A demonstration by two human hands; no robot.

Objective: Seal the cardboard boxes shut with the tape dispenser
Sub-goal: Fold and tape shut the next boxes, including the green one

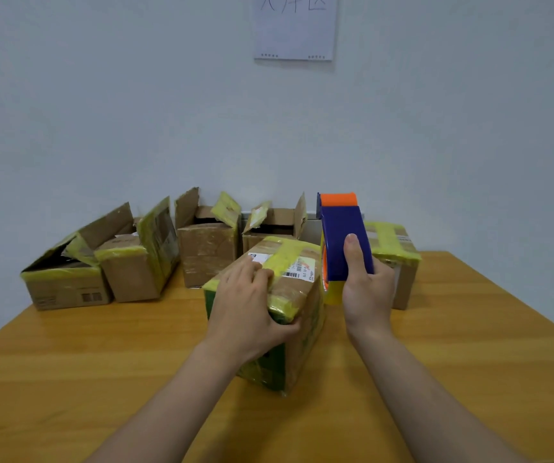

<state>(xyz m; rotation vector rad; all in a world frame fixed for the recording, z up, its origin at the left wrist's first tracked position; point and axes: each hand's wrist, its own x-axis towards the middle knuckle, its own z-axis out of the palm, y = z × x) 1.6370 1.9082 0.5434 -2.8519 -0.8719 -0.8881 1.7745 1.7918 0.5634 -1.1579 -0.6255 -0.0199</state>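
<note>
A cardboard box (297, 289) with yellow tape along its closed top and a white shipping label stands mid-table, turned at an angle. My left hand (249, 309) lies over its near top corner, fingers on the lid and thumb hooked round the front edge. My right hand (367, 289) grips the blue and orange tape dispenser (339, 235), held upright just right of the box, with its yellow tape roll beside the box's right side. Behind the dispenser sits another taped, closed box (399, 259).
Several open boxes with raised flaps line the back: one at far left (65, 279), one beside it (135, 262), a taller one (207, 248) and one behind the middle box (277, 222). The wooden table (102, 362) meets a white wall bearing a paper sheet (295, 28).
</note>
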